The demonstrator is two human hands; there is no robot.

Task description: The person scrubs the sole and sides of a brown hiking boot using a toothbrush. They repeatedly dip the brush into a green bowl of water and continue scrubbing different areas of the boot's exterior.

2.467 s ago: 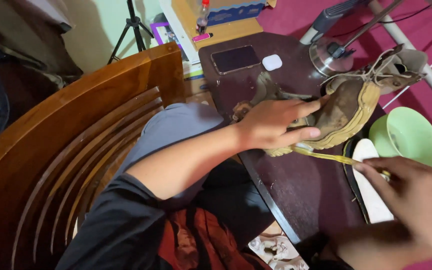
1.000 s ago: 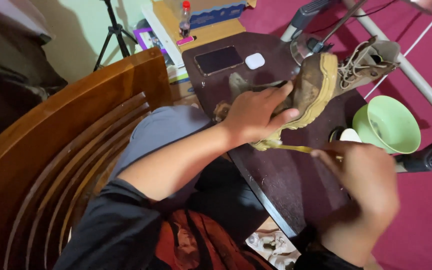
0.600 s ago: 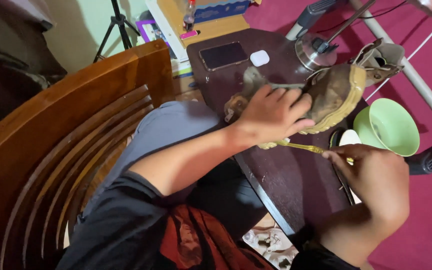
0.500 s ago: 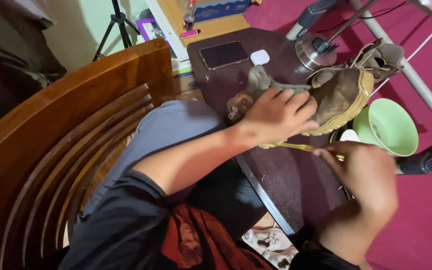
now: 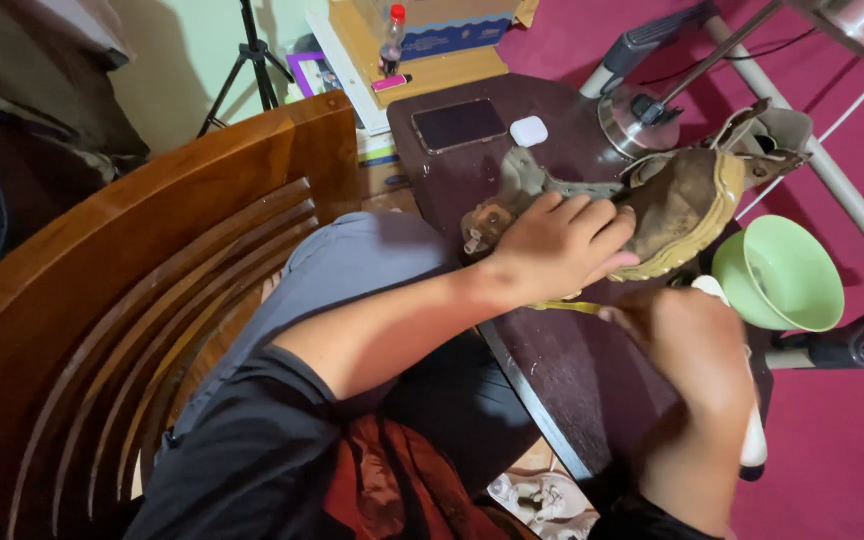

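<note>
My left hand [image 5: 562,250] grips a worn brown boot [image 5: 687,200] with a pale yellowish sole, holding it sole-up on the dark brown table [image 5: 572,370]. My right hand [image 5: 697,350], blurred, is close below the boot's sole and holds a thin yellow tool [image 5: 562,306] whose tip points toward my left hand. A second shoe part in olive grey [image 5: 517,185] lies under my left hand. The tool's working end is partly hidden by my fingers.
A light green bowl [image 5: 780,275] sits right of the boot. A black phone [image 5: 458,124] and a small white case [image 5: 529,130] lie at the table's far end. A lamp base [image 5: 637,118] stands behind the boot. A curved wooden chair back [image 5: 142,290] fills the left.
The boot has been turned and shifted slightly under my left hand. My right hand has moved up closer to the sole with the yellow tool.
</note>
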